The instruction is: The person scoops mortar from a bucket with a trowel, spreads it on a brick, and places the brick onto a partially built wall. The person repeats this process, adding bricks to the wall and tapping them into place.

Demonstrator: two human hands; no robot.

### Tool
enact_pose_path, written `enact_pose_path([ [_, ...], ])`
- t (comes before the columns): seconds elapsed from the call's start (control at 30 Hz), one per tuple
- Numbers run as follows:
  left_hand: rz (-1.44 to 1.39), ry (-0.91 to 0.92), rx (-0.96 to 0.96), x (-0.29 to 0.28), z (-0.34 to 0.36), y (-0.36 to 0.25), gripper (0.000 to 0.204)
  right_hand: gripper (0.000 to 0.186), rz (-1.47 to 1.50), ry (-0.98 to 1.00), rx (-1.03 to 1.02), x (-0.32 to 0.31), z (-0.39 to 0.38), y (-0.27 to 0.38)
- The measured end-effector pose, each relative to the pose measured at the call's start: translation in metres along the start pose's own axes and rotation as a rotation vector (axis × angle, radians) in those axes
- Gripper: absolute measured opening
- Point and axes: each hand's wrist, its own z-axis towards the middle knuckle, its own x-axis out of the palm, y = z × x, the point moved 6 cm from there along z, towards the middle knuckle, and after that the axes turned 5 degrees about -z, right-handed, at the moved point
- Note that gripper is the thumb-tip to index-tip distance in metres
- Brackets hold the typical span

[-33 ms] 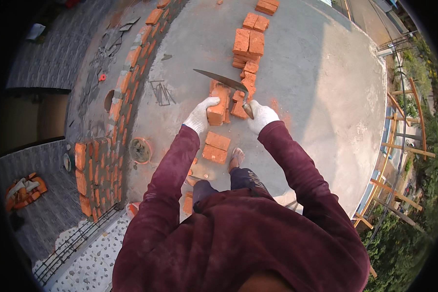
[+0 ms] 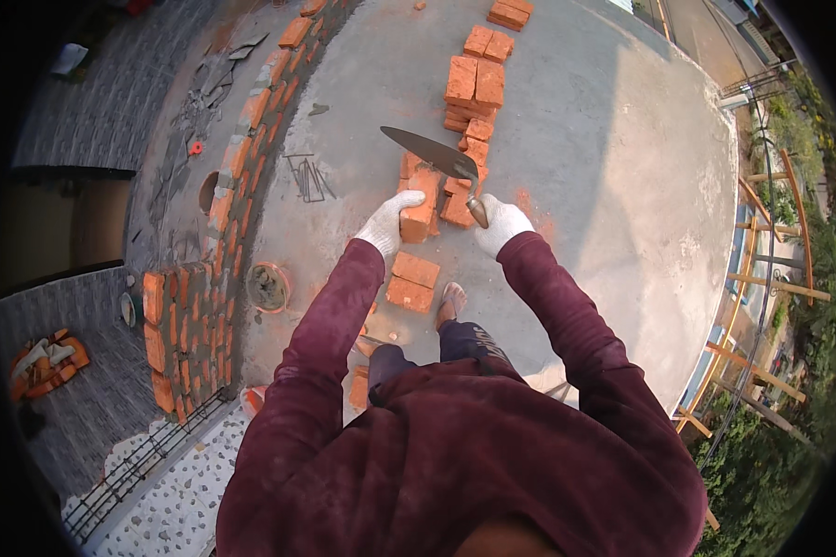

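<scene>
My left hand, in a white glove, grips an orange brick by its side, thumb along the top. In my right hand, also gloved, is a trowel held by its short handle. The trowel's grey pointed blade stretches leftward above the far end of the brick, its tip up and to the left. I cannot tell whether blade and brick touch. Just beyond my hands a row of stacked bricks runs away over the concrete. Nearer my feet lies a pair of bricks.
On the left a low brick wall with grey mortar turns a corner. Beside it stands a bucket of mortar, and thin bent metal rods lie on the floor. Far right, past the slab's edge, are wooden poles and greenery.
The trowel blade has turned to show more of its flat face, and its tip has shifted slightly right. My left hand and the brick have moved a little to the right.
</scene>
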Motion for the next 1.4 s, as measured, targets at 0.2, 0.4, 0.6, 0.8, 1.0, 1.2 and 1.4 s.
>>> enact_pose_path([
  [0.2,-0.129,0.070,0.075,0.001,-0.020,-0.002,0.066,0.027,0.457,-0.424,-0.060,-0.106,-0.019,0.046],
  [0.4,-0.169,0.125,0.088,0.017,-0.017,-0.017,0.069,0.022,-0.068,0.038,0.058,-0.030,-0.002,0.010],
  [0.6,-0.259,0.278,0.053,0.017,-0.017,-0.012,0.075,0.034,0.264,-0.226,0.061,-0.091,-0.028,0.016],
  [0.8,-0.217,0.432,0.162,0.023,-0.039,-0.027,0.084,0.023,0.902,-0.802,-0.204,-0.167,-0.070,0.039],
  [1.0,-0.220,0.646,0.284,0.004,-0.076,-0.049,0.087,0.028,0.039,0.132,-0.091,-0.038,-0.039,0.017],
  [1.2,-0.694,0.465,0.386,-0.054,-0.156,-0.021,0.073,0.031,0.994,0.024,-0.006,-0.007,-0.031,0.103],
  [1.4,-0.910,0.360,0.686,-0.170,-0.282,-0.007,0.072,0.038,1.229,0.436,-0.219,0.087,-0.049,0.318],
])
